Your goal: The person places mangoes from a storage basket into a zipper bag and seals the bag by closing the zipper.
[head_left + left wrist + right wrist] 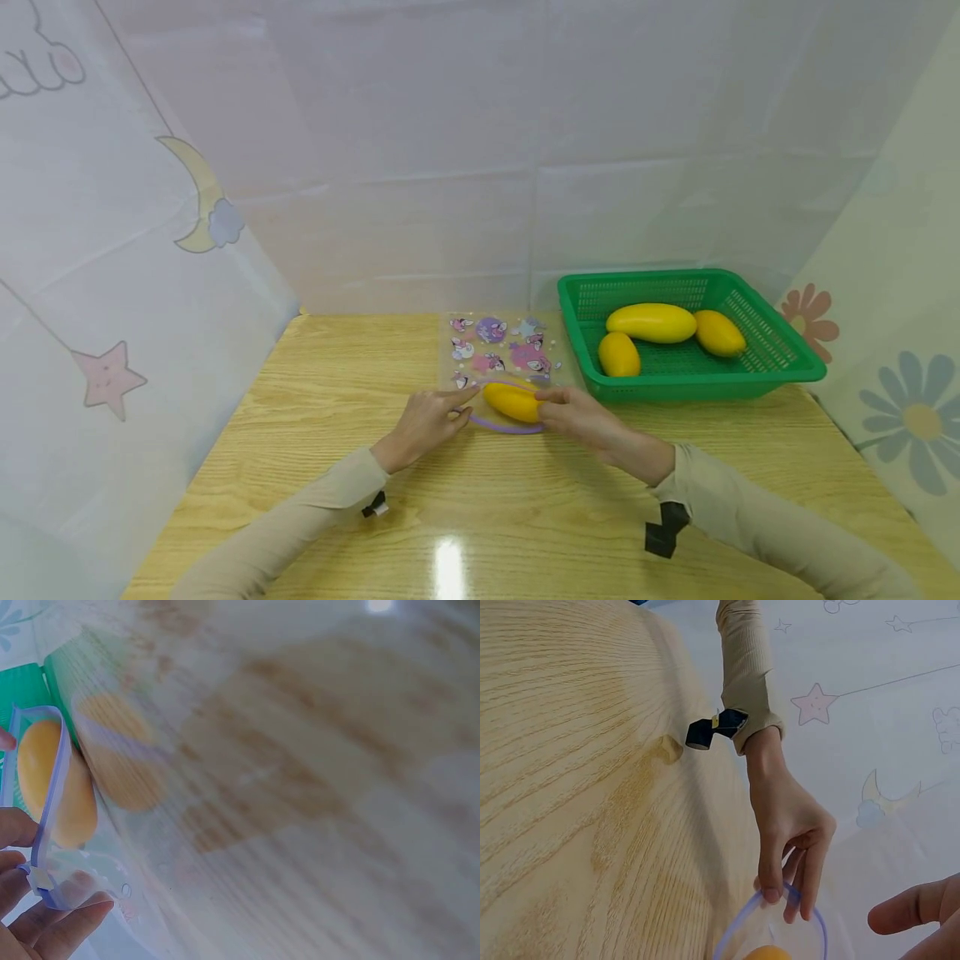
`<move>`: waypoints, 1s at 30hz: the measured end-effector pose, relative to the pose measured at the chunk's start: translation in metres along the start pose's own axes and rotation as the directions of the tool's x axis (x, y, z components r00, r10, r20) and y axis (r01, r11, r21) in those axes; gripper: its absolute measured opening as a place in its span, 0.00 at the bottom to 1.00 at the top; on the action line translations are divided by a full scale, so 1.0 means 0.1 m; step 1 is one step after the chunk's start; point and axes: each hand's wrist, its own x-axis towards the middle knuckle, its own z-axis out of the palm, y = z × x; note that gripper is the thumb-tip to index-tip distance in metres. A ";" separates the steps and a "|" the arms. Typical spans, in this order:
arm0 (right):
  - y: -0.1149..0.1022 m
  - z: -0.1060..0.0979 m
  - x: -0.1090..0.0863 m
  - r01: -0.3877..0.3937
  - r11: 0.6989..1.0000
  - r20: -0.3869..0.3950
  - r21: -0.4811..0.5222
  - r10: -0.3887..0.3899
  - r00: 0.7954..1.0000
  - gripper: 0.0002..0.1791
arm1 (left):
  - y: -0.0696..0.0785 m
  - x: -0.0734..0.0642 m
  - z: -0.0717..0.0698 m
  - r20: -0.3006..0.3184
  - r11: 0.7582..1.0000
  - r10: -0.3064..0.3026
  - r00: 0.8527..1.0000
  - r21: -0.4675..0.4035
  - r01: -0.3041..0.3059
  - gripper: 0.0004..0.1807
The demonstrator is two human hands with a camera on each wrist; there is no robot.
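A clear cartoon-print zip bag [501,346] with a purple rim lies on the table, its mouth spread towards me. A yellow mango [510,402] sits in the mouth; the left wrist view shows it inside the rim [54,791]. My left hand [427,421] pinches the left corner of the rim beside the slider [40,878]. My right hand [581,421] is at the right end of the mango and rim. In the right wrist view, one straight digit [904,909] shows at the lower right; I cannot tell what its hidden fingers grip.
A green slotted basket [693,385] stands to the right, close to the bag. It holds a long yellow fruit [651,323] and two shorter mangoes, one at the front left [619,356] and one at the right [720,333]. A printed sheet [412,233] hangs behind the wooden table [480,500].
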 end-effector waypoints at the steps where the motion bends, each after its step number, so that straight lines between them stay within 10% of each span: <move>1: 0.00 0.00 0.00 0.004 1.000 0.007 0.005 -0.004 1.000 0.33 | 0.00 0.00 0.00 0.003 1.000 -0.002 1.000 0.000 0.002 0.20; 30: -0.04 -0.19 0.06 0.091 0.995 0.073 0.040 -0.094 0.993 0.26 | -0.01 -0.01 0.02 -0.028 0.999 0.032 0.999 0.003 -0.032 0.20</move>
